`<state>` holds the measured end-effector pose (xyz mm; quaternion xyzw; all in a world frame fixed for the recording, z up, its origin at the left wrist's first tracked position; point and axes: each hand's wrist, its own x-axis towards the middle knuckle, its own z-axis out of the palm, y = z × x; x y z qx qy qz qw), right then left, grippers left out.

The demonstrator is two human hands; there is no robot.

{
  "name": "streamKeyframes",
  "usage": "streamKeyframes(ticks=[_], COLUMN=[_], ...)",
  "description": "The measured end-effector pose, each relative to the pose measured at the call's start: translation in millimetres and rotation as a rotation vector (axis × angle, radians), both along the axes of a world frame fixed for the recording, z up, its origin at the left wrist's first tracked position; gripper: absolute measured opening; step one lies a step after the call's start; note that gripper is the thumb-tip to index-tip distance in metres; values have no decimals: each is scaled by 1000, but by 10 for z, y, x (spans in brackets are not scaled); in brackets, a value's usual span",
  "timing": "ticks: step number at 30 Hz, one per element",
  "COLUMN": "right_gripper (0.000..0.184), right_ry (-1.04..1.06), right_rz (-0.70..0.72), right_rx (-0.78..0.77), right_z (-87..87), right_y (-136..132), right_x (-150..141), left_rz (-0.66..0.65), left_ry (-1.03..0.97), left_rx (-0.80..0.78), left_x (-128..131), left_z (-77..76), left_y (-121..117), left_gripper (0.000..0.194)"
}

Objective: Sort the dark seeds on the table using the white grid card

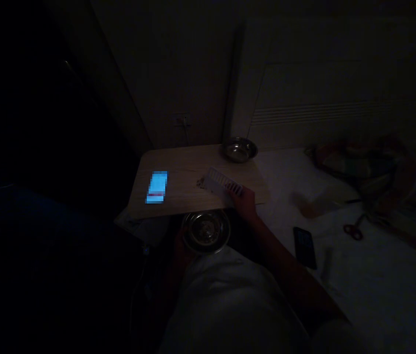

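In dim light, my right hand (pixel 244 200) grips the near end of a flat pale piece with a row of slots or stripes (pixel 220 183); its exact kind I cannot make out. The piece rests low over a small wooden table (pixel 178 162). At its left end lies a little heap of dark bits (pixel 200 183). My left hand (pixel 185 246), mostly in shadow, holds the left side of a round metal bowl (pixel 208 230) just below the table's near edge. Something shiny or small shows in the bowl, too dark to name.
A second metal bowl (pixel 239 150) stands at the table's back right corner. A lit phone (pixel 157 187) lies on the left. On the white bed sheet to the right are a dark phone (pixel 304 247), red-handled scissors (pixel 354 231) and crumpled cloth (pixel 363 162). A wall socket (pixel 181 119) holds a plug.
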<state>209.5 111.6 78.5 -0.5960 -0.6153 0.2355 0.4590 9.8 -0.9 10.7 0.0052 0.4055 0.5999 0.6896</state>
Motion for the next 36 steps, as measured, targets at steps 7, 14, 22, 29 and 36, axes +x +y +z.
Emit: streamKeyframes(ticks=[7, 14, 22, 29, 36], right_gripper=[32, 30, 24, 26, 25], right_ry=[18, 6, -117, -63, -58], right_rz=[40, 91, 114, 130, 145], right_rx=[25, 32, 56, 31, -8], right_z=[56, 113, 145, 141, 178], right_y=[-25, -75, -97, -143, -203], right_x=[-11, -58, -84, -73, -24], left_rz=[-5, 10, 7, -21, -14], left_ry=[-22, -34, -91, -118, -73], left_rx=[-29, 0, 15, 25, -12], left_x=[-41, -39, -21, -41, -34], left_z=[-91, -102, -38, -107, -92], left_y=[45, 47, 54, 64, 17], left_gripper=[28, 29, 29, 27, 30])
